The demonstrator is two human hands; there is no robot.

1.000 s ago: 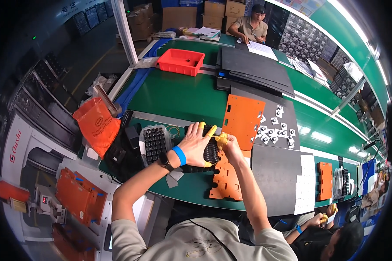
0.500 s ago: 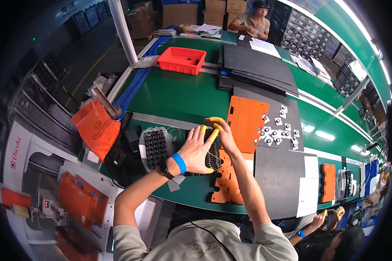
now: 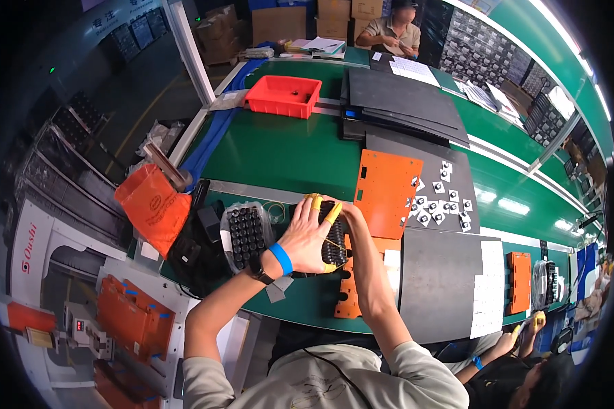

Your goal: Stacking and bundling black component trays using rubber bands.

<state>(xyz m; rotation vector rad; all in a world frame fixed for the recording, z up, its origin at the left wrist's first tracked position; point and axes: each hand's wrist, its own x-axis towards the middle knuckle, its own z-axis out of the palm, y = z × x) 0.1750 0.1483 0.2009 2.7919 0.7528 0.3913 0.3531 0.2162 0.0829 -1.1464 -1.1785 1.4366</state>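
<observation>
My left hand [image 3: 307, 238], with yellow finger cots, spans a block of black round parts [image 3: 332, 235], fingers at its far side and thumb at its near edge. A thin yellow rubber band [image 3: 333, 243] crosses that block beside my palm. My right hand [image 3: 346, 213] is bent at the block's far right corner; its fingertips are hidden. Left of my left hand, a clear plastic tray [image 3: 226, 242] holds rows of similar black round parts. Just right of the block lie an orange plate with cutouts [image 3: 348, 300] and a larger orange plate [image 3: 387, 194].
Black mats [image 3: 436, 286] cover the right of the green bench, with small white squares bearing black parts [image 3: 438, 204]. A red bin [image 3: 283, 95] stands farther back and an orange bag [image 3: 153, 208] hangs at left. Co-workers sit across the bench and at lower right.
My right hand has moved down from above the block, and its fingers, seen before at the far edge, are now hidden. My left hand stays in place. The view shifts slightly.
</observation>
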